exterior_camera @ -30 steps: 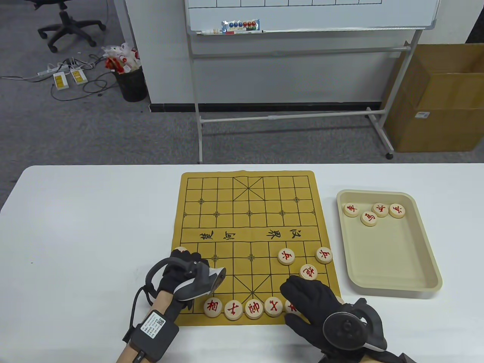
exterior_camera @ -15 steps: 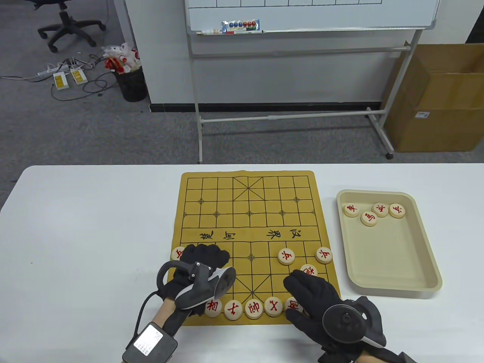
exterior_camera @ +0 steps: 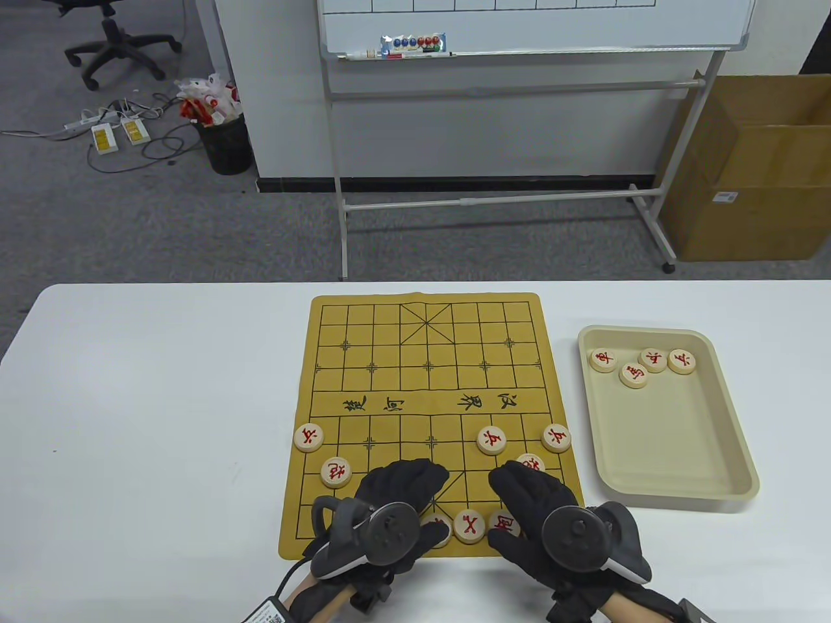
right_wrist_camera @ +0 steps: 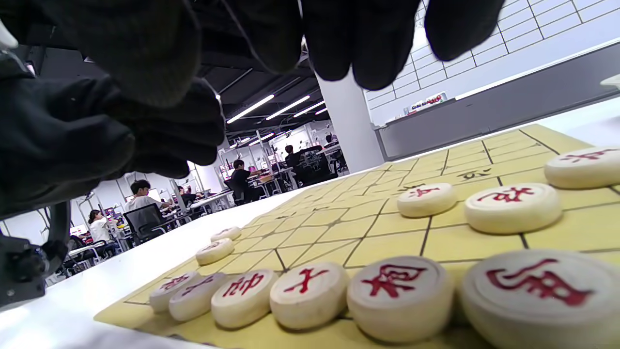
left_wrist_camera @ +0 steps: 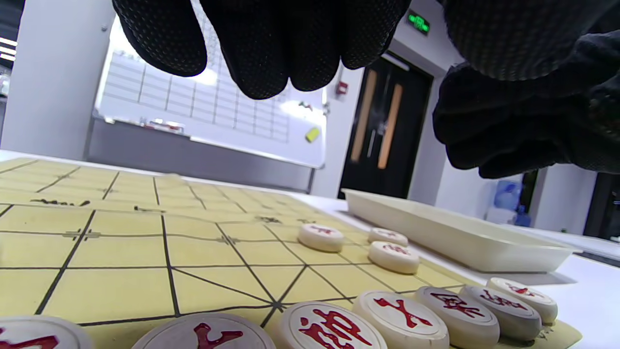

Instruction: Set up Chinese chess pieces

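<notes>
The yellow chess board point(exterior_camera: 422, 389) lies mid-table. Red-lettered wooden pieces stand in its near rows: a soldier point(exterior_camera: 309, 437) and a cannon point(exterior_camera: 335, 472) on the left, two soldiers point(exterior_camera: 491, 440) point(exterior_camera: 557, 438) on the right. A second cannon point(exterior_camera: 531, 462) is half hidden by my right hand. My left hand point(exterior_camera: 415, 477) hovers over the middle of the back row point(left_wrist_camera: 329, 325), fingers point(left_wrist_camera: 271, 48) loose and holding nothing. My right hand point(exterior_camera: 519, 483) hovers over the row's right part point(right_wrist_camera: 399, 291), also holding nothing. Both hands hide several back-row pieces in the table view.
A beige tray point(exterior_camera: 714, 454) stands right of the board with several more pieces point(exterior_camera: 633, 375) at its far end. A whiteboard stand point(exterior_camera: 500, 201) and a cardboard box point(exterior_camera: 766, 188) are on the floor beyond the table.
My left hand has moved right from the board's left edge to over the back row. That uncovers the left soldier and cannon. My right hand has barely moved.
</notes>
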`<state>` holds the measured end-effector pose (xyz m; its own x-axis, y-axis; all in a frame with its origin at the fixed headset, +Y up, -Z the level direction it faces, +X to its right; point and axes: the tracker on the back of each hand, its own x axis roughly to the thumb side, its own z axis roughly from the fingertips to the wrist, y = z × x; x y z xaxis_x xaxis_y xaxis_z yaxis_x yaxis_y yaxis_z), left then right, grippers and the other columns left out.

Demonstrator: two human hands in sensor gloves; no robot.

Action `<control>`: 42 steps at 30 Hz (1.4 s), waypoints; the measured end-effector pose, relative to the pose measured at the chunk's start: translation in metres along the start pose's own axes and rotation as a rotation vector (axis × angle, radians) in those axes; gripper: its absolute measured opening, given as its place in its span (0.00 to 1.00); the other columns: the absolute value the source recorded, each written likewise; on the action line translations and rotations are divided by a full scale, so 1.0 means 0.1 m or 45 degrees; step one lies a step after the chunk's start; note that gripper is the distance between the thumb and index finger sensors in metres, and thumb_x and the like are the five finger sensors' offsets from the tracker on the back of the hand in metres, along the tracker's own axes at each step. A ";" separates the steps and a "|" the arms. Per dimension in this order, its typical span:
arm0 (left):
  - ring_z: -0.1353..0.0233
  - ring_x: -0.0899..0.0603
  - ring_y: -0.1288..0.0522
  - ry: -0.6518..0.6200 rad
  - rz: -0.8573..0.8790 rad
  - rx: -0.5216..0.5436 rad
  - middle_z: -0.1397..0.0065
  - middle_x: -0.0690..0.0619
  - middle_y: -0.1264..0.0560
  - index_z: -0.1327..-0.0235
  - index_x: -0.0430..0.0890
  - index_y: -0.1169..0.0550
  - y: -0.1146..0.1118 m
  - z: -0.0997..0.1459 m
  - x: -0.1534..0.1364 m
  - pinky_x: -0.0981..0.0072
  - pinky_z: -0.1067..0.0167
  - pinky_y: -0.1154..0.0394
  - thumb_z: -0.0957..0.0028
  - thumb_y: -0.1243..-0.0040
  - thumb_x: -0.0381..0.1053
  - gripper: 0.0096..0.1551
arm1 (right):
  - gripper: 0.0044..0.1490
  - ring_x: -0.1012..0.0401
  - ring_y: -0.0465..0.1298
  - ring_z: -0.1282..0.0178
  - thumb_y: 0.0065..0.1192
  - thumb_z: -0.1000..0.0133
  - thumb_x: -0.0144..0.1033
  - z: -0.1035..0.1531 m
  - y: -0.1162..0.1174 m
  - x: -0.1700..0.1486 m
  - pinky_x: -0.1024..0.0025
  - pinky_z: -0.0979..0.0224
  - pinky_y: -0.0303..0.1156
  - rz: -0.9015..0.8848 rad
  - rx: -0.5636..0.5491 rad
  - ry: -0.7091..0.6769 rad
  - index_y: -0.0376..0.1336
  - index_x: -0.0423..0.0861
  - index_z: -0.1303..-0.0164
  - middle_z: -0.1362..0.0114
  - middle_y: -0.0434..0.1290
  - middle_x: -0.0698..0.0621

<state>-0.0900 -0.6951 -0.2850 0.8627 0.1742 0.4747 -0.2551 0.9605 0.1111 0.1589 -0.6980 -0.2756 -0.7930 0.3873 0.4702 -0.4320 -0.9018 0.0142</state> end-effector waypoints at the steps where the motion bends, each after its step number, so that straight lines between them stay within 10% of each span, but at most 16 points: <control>1: 0.20 0.43 0.30 -0.002 -0.013 0.005 0.20 0.53 0.33 0.26 0.55 0.36 0.00 0.00 0.00 0.40 0.26 0.32 0.62 0.42 0.68 0.47 | 0.54 0.40 0.61 0.17 0.63 0.48 0.56 -0.01 -0.05 -0.01 0.36 0.20 0.56 0.002 -0.021 0.007 0.52 0.42 0.16 0.14 0.56 0.37; 5: 0.20 0.43 0.30 -0.010 -0.020 0.019 0.20 0.53 0.33 0.26 0.55 0.36 0.02 0.03 -0.01 0.40 0.25 0.32 0.62 0.42 0.68 0.47 | 0.52 0.41 0.62 0.17 0.67 0.48 0.51 -0.25 -0.54 -0.27 0.36 0.19 0.56 0.086 -0.178 0.113 0.54 0.42 0.16 0.14 0.57 0.38; 12: 0.21 0.43 0.30 -0.025 -0.043 0.016 0.20 0.53 0.33 0.26 0.55 0.36 0.02 0.05 -0.01 0.40 0.26 0.32 0.62 0.42 0.68 0.47 | 0.47 0.46 0.67 0.21 0.72 0.49 0.48 -1.03 -1.13 -1.34 0.39 0.18 0.59 0.526 -0.062 0.617 0.58 0.46 0.20 0.17 0.62 0.44; 23: 0.21 0.43 0.30 -0.034 -0.015 -0.023 0.20 0.53 0.33 0.26 0.55 0.36 -0.04 0.06 -0.01 0.40 0.26 0.32 0.62 0.42 0.68 0.47 | 0.50 0.48 0.62 0.14 0.74 0.51 0.47 -1.59 -0.49 -2.56 0.39 0.15 0.54 0.758 0.387 0.941 0.55 0.54 0.18 0.14 0.62 0.52; 42: 0.21 0.43 0.30 -0.025 -0.006 -0.021 0.20 0.53 0.33 0.26 0.55 0.36 -0.06 0.05 -0.01 0.40 0.25 0.32 0.62 0.43 0.68 0.47 | 0.48 0.48 0.78 0.33 0.68 0.53 0.57 -1.52 -0.28 -2.72 0.42 0.21 0.65 0.868 0.421 0.998 0.62 0.47 0.23 0.28 0.76 0.44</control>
<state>-0.0921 -0.7021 -0.2816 0.8551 0.1653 0.4914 -0.2435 0.9648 0.0992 0.3217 -0.7493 -0.5383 -0.9261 -0.3050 -0.2221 0.2466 -0.9348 0.2557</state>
